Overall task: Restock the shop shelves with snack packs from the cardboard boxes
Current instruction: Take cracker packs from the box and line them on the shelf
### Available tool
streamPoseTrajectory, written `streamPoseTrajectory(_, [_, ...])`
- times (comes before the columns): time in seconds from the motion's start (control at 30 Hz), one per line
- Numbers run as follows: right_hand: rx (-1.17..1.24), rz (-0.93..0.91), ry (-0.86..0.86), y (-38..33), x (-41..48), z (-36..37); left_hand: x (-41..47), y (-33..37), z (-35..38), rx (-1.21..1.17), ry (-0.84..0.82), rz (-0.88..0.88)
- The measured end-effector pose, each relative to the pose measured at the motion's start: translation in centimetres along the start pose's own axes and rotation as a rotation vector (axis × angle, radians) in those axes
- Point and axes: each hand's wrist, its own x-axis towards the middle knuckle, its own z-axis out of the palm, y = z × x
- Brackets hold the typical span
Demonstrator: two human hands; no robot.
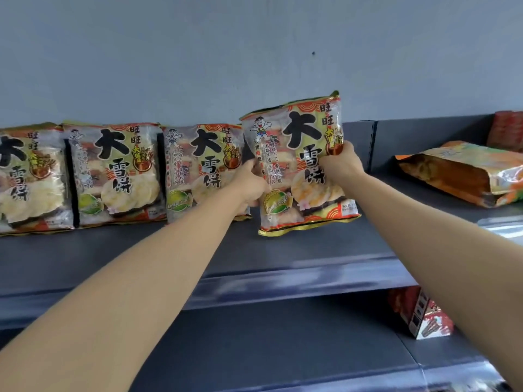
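Snack pack (300, 165) upright on shelf (198, 250); left hand (250, 185), right hand (341, 164) fingers clamped on it.

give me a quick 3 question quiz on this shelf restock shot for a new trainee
1. True or false: both hands grip the same snack pack.
2. How many matching packs already stand in the row to its left?
3. The orange bag at far right is: A upright, B lying flat, C hanging.

Key
1. True: left hand and right hand both hold it.
2. Three.
3. B, flat on the top shelf.
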Motion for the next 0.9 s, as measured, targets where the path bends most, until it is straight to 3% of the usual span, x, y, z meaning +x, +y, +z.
streamPoseTrajectory(0.37, [-0.112, 0.126, -0.052, 3.8, 7.6, 3.7, 8.4, -2.2, 1.5, 0.103, 0.077, 0.013])
streamPoseTrajectory(0.67, [-0.086, 0.076, -0.068, 4.4, 9.3, 4.6, 10.7, -3.4, 1.5, 0.096, 0.12, 0.073])
streamPoseTrajectory(0.9, [-0.085, 0.078, -0.063, 4.2, 9.1, 4.6, 11.3, -4.1, 1.9, 0.259, 0.099, 0.057])
